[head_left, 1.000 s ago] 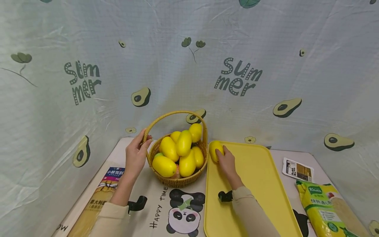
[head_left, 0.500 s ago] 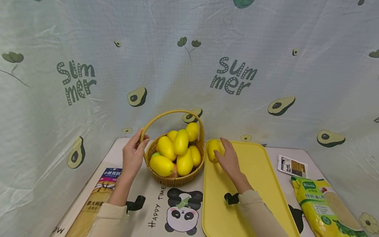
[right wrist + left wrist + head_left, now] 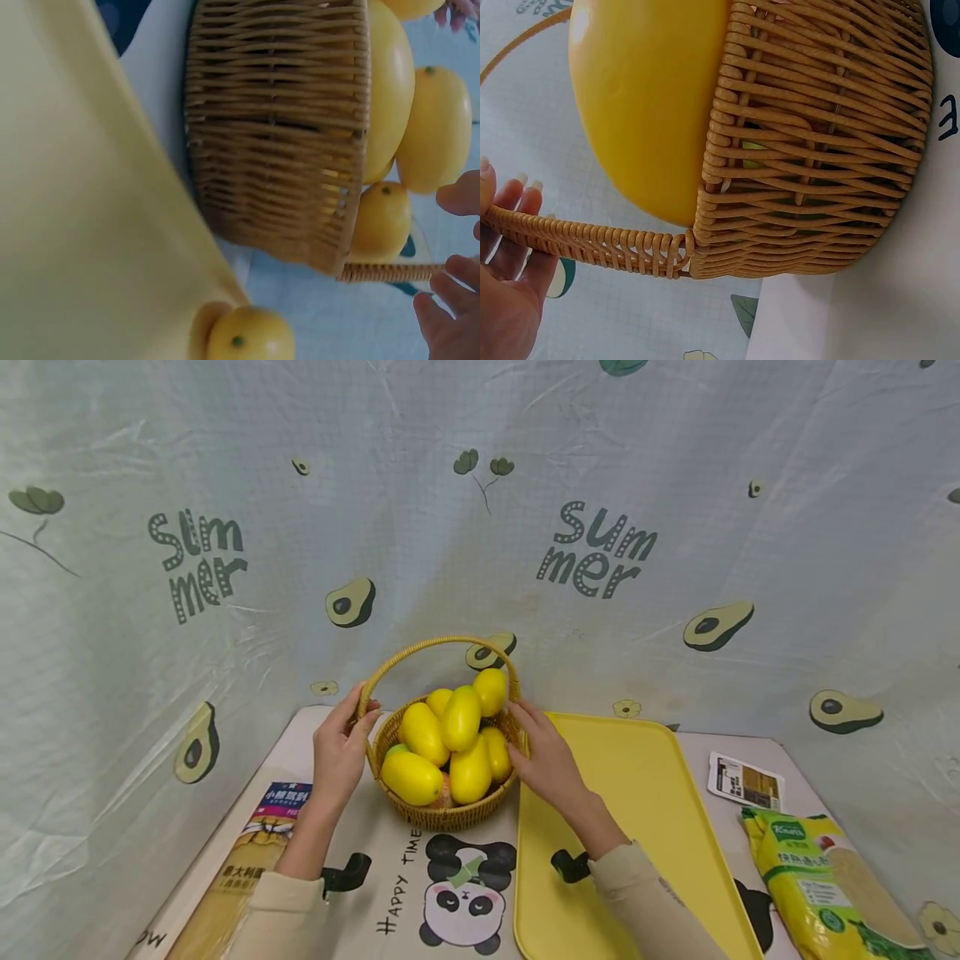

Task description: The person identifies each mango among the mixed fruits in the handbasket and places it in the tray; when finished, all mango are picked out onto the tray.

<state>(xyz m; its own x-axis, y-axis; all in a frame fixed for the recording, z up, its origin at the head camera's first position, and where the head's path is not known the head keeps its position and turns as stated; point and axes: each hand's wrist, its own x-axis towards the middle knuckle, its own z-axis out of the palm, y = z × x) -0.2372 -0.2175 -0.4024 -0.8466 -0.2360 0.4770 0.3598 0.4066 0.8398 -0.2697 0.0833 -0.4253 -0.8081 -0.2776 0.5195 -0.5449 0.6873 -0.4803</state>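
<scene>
My left hand grips the left side of the wicker basket's handle, fingers curled behind it. The brown wicker basket stands upright on the table, heaped with several yellow mangoes. Bits of green and reddish fruit show beneath them. My right hand is at the basket's right side with fingers spread, its fingertips right by the handle and the mangoes. The right wrist view shows nothing between those fingers. One mango lies on the yellow tray's far corner, mostly hidden behind the right hand in the head view.
To the basket's right, the yellow tray covers much of the table. A pasta packet lies at the left. At the right are a Knorr bag and a small flat packet. A patterned curtain hangs behind.
My right hand has let go of the mango on the tray and moved left to the basket's right side. The left hand has kept its hold on the handle.
</scene>
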